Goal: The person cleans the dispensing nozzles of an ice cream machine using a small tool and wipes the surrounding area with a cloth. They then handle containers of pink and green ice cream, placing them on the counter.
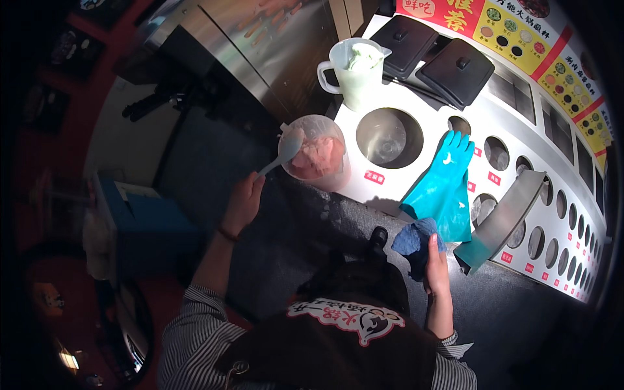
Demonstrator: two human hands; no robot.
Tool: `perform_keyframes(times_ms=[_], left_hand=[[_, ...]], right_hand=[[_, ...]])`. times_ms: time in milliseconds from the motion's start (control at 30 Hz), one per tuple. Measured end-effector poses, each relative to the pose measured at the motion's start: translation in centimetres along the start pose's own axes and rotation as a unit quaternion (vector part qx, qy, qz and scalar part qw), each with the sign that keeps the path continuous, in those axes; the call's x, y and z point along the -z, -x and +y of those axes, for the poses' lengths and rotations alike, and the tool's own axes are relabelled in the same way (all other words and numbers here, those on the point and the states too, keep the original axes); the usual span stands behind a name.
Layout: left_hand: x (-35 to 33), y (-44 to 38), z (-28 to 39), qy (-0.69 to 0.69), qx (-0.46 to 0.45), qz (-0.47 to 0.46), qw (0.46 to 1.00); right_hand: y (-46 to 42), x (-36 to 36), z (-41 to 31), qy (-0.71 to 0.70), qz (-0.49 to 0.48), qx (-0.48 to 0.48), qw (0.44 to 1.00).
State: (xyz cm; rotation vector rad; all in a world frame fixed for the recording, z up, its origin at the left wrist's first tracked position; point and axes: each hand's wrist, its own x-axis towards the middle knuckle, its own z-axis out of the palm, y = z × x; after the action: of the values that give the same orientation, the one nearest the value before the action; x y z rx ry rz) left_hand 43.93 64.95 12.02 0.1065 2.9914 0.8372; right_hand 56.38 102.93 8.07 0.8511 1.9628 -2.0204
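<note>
My left hand grips the handle of a pale plastic spoon, whose bowl lies over the rim of a translucent plastic tub. Inside that tub is a pink, crumpled mass. A blue cloth is held in my right hand, near the counter's front edge. Just beyond the cloth lies a pair of teal rubber gloves. Left of the gloves, a large round opening in the white counter shows a metallic interior. A plastic measuring jug with pale green contents stands behind the pink tub.
Two black lids lie at the back of the white counter. A bent metal sheet rests over smaller round openings at the right. A blue box is at the left. Printed sauce signs line the far side.
</note>
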Motion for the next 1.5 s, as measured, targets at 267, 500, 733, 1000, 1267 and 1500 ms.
perform_keyframes(times_ms=[267,500,733,1000,1267,1500], left_hand=[[-0.2,-0.7,-0.5,-0.032,-0.011,-0.019,0.999],[-0.6,-0.4,-1.0,-0.027,-0.021,0.002,0.999],[-0.4,-0.4,-0.8,-0.089,-0.053,0.005,0.995],[0.1,1.2,1.0,-0.059,-0.031,0.038,0.997],[-0.2,-0.7,-1.7,0.424,0.179,-0.170,0.871],[-1.1,-0.5,-1.9,0.613,0.247,-0.256,0.705]], right_hand=[[-0.6,-0.2,-0.1,0.004,-0.018,-0.029,0.999],[-0.3,-0.7,-1.5,-0.006,-0.046,-0.050,0.998],[-0.5,-1.0,-1.1,-0.007,-0.043,-0.024,0.999],[-0.4,-1.3,-0.9,0.008,-0.018,-0.032,0.999],[-0.5,-1.3,-0.2,0.018,-0.007,-0.013,1.000],[-0.7,-0.5,0.7,0.068,0.011,-0.043,0.997]])
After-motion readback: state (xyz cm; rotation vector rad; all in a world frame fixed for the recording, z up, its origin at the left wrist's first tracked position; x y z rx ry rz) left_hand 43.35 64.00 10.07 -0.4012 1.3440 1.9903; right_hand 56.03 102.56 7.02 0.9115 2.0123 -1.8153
